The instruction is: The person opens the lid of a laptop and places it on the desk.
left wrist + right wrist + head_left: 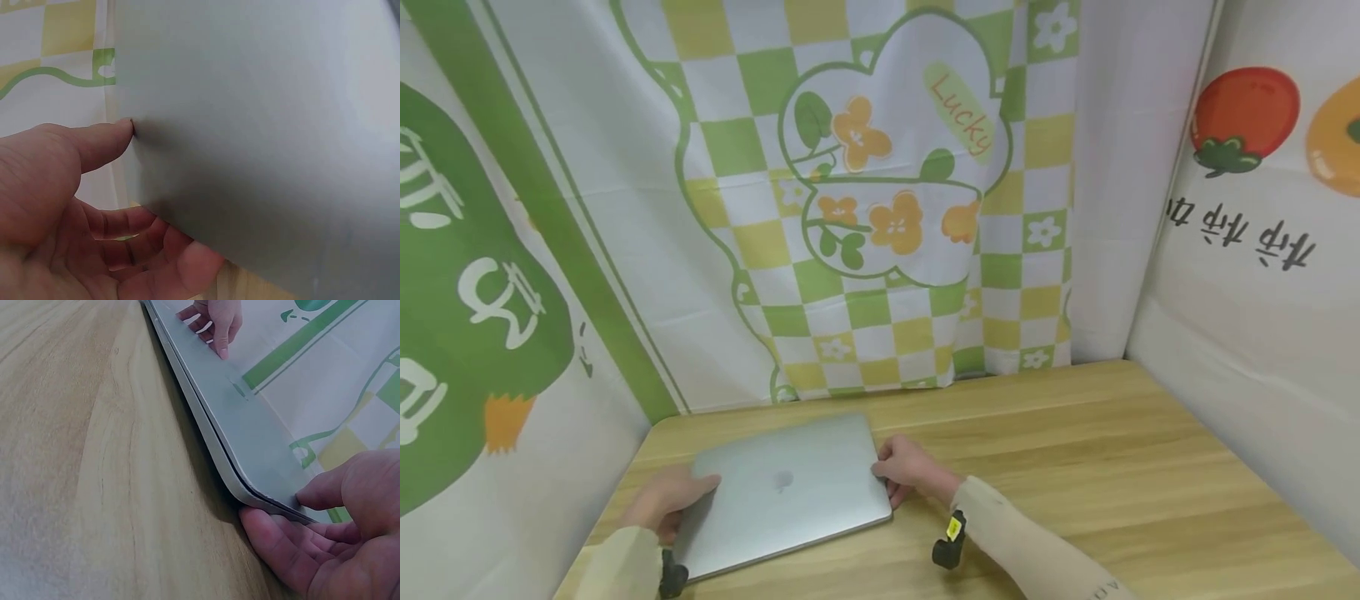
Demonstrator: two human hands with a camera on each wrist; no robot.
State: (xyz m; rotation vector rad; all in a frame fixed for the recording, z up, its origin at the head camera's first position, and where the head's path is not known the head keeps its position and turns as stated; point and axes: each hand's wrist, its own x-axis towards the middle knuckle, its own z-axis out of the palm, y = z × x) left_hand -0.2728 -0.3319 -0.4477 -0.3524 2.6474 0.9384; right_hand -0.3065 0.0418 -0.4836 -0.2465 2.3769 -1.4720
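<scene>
A closed silver laptop [797,492] with an apple logo on its lid is held between both hands, low over the wooden table. My left hand [668,498] grips its left edge, the thumb on the lid and the fingers beneath, as the left wrist view shows with the laptop [262,125] filling much of the frame. At the opposite edge my right hand [912,468] pinches the side near a corner. In the right wrist view the right hand [331,531] has its thumb on top and fingers under the laptop [250,444], whose near edge casts a shadow on the wood.
The wooden table [1075,450] extends to the right of the laptop and behind it. A checked green and yellow cloth [880,333] hangs at the back edge. Printed white curtains [1247,333] stand at both sides. A small black device sits on each wrist.
</scene>
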